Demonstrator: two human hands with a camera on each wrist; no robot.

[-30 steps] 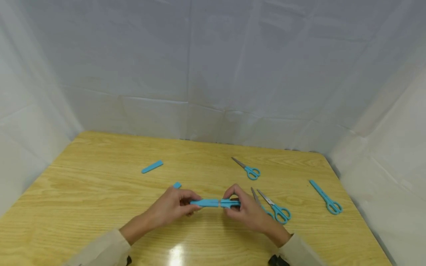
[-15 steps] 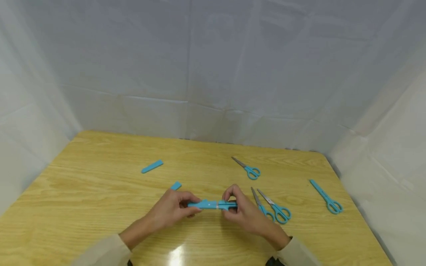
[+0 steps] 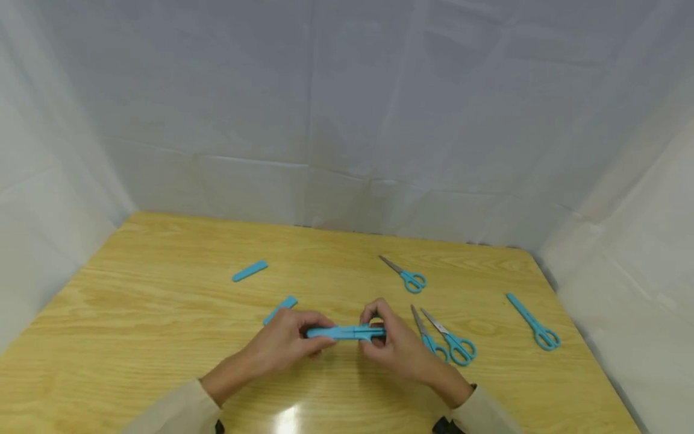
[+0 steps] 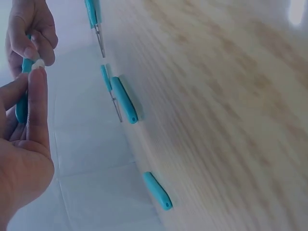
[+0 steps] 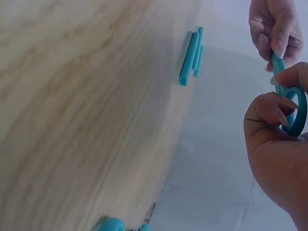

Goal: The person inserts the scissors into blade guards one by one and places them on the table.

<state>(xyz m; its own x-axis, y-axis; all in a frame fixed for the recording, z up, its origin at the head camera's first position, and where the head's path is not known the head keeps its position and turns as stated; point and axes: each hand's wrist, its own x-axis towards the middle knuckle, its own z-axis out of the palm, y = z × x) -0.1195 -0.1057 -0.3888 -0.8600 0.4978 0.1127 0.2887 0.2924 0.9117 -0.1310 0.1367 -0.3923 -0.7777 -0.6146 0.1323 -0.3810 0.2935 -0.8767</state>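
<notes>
Above the table, a blue-handled pair of scissors lies sideways between my two hands, its blades inside a blue blade cover (image 3: 344,333). My left hand (image 3: 282,340) pinches the cover near its closed end between thumb and fingers. The right hand (image 3: 400,352) grips the scissors by their finger loops (image 5: 301,115). Cover and handles meet end to end, with no bare metal visible between them in the head view. Just beyond my left hand lies a loose blade cover (image 3: 280,310), partly hidden by that hand.
Another loose cover (image 3: 250,271) lies farther back on the wooden table (image 3: 162,301). Beside my right hand are two bare scissors (image 3: 459,349), side by side. One more bare pair (image 3: 413,281) lies behind them. Covered scissors (image 3: 534,322) rest at the right. White sheeting (image 3: 347,120) surrounds the table.
The narrow gap between cover and scissors handles has closed. My left hand has shifted slightly right, showing more of the loose cover behind it.
</notes>
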